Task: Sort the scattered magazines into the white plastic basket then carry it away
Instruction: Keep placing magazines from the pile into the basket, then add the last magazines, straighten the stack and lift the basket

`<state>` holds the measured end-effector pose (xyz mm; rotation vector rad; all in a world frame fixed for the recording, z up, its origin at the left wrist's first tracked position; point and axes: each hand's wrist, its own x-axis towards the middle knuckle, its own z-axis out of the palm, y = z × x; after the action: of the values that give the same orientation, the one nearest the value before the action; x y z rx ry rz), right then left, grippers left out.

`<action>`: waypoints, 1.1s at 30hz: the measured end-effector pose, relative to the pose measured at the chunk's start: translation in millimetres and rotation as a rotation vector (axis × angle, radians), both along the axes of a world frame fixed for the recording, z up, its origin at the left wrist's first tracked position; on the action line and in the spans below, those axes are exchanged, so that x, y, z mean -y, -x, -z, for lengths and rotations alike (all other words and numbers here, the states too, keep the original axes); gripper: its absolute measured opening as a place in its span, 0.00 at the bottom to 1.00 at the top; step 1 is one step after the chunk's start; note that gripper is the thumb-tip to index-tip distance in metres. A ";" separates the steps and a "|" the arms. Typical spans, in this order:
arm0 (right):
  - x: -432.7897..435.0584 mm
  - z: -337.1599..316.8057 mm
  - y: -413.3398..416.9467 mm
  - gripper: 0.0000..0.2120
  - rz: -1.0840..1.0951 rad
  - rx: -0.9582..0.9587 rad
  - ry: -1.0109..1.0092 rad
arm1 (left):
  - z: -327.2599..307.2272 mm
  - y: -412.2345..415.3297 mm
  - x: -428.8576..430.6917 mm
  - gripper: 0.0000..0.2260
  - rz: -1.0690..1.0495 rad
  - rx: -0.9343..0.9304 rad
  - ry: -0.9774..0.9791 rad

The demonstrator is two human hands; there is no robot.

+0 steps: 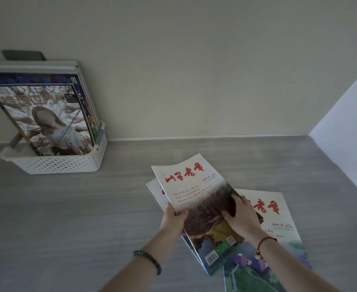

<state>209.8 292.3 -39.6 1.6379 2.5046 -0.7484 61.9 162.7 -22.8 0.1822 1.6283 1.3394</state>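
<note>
A white perforated plastic basket (68,164) stands at the left against the wall, with several magazines (46,114) upright in it. At centre right, a magazine with red characters on a pale cover (196,188) is lifted at an angle. My left hand (174,218) grips its left edge and my right hand (241,216) presses on its cover. Another magazine (155,190) lies just under it, only its corner showing. A third magazine with red characters (278,220) lies flat to the right, partly under my right forearm.
The grey floor (89,218) spreads between the basket and the magazines. A cream wall (194,70) rises behind, and a white panel (346,148) closes the right side. A dark flat object (23,55) leans behind the basket.
</note>
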 end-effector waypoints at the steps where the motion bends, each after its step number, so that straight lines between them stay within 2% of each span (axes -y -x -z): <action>1: 0.5 -0.6 -0.2 0.33 0.005 0.001 0.017 | -1.7 -2.0 -1.2 0.14 0.000 -0.014 -0.009; 4: -1.1 -6.4 0.7 0.33 0.035 -0.113 0.052 | -9.0 8.5 0.3 0.15 -0.001 -0.122 -0.070; 8: -1.7 -36.4 23.4 0.32 0.164 -0.509 0.232 | -32.0 47.3 13.2 0.14 0.039 -0.267 -0.189; 11: -0.3 -65.7 57.7 0.21 0.154 -0.669 0.325 | -58.4 84.5 30.3 0.14 0.075 -0.309 -0.251; 15: 12.7 -111.8 116.9 0.05 0.062 -0.838 0.308 | -95.1 140.8 62.7 0.12 -0.017 -0.347 -0.282; 17: 26.2 -136.3 152.0 0.07 -0.020 -0.863 0.230 | -115.6 171.9 80.9 0.11 -0.103 -0.434 -0.278; 22: 61.5 -181.2 248.5 0.05 -0.124 -0.934 -0.003 | -164.6 255.5 124.6 0.15 -0.240 -0.688 -0.269; 24: 73.4 -193.0 286.4 0.02 -0.113 -0.993 -0.004 | -177.6 289.9 138.3 0.14 -0.290 -0.749 -0.246; 26: 84.2 -200.1 321.5 0.05 -0.101 -1.020 -0.005 | -184.6 323.1 147.6 0.12 -0.345 -0.797 -0.243; 29: 96.4 -200.1 366.8 0.03 -0.073 -1.030 -0.034 | -187.2 367.7 153.0 0.12 -0.347 -0.871 -0.190; 33: 101.1 -186.3 407.1 0.05 -0.009 -1.010 -0.027 | -176.4 412.9 153.7 0.11 -0.367 -0.856 -0.126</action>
<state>-197.3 191.2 146.7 1.4487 3.0723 -1.9306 -351.0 9.0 153.6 0.6230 2.3626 1.7824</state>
